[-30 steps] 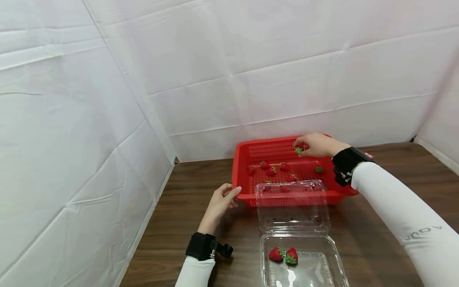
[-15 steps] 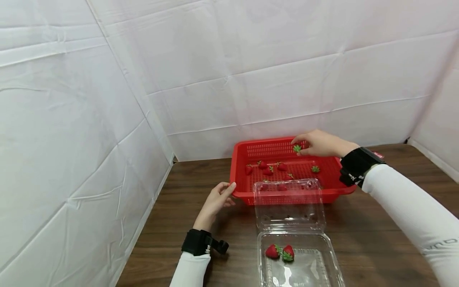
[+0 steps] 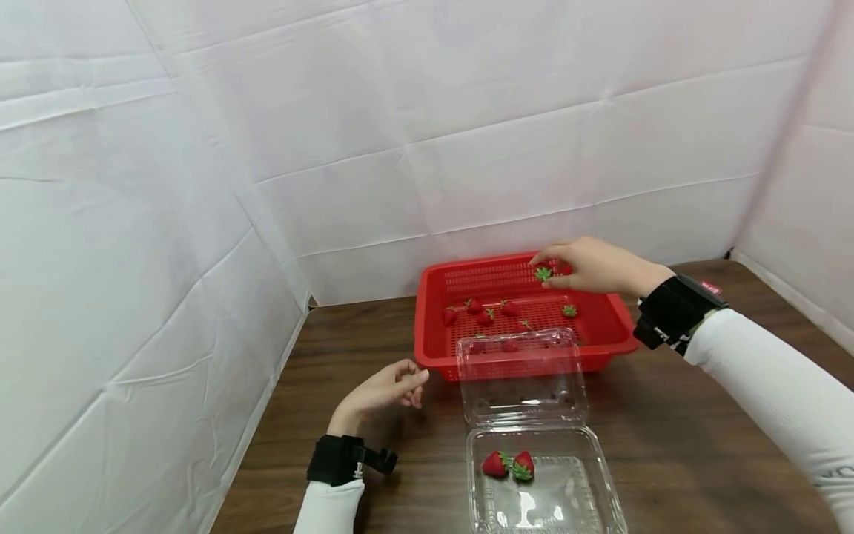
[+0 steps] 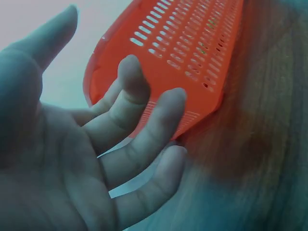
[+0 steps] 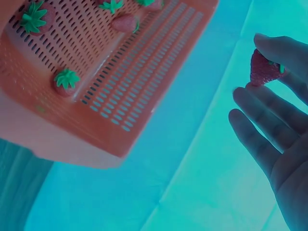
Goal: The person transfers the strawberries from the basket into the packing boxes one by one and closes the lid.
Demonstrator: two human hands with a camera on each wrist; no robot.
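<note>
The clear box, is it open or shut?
Open. The clear box's lid is flipped back and leans on the red basket, and two strawberries lie uncovered in its tray.

Bright red basket (image 3: pixel 520 363), walls and floor pierced with rows of small slots; red strawberries (image 3: pixel 485 316) with green leafy caps scattered inside; one more red strawberry (image 3: pixel 545 273), green-capped, pinched in the right hand (image 3: pixel 590 265); clear, colourless clamshell box (image 3: pixel 603 489) with glossy white glints, two red, green-topped berries (image 3: pixel 508 465) within; dark brown tabletop (image 3: pixel 667 430) with wood-grain streaks; white creased sheeting (image 3: pixel 200 148) behind and to the sides; white sleeves (image 3: pixel 774 386), faint grey lettering on the right one; black wrist straps (image 3: pixel 674 311) on both arms.
</note>
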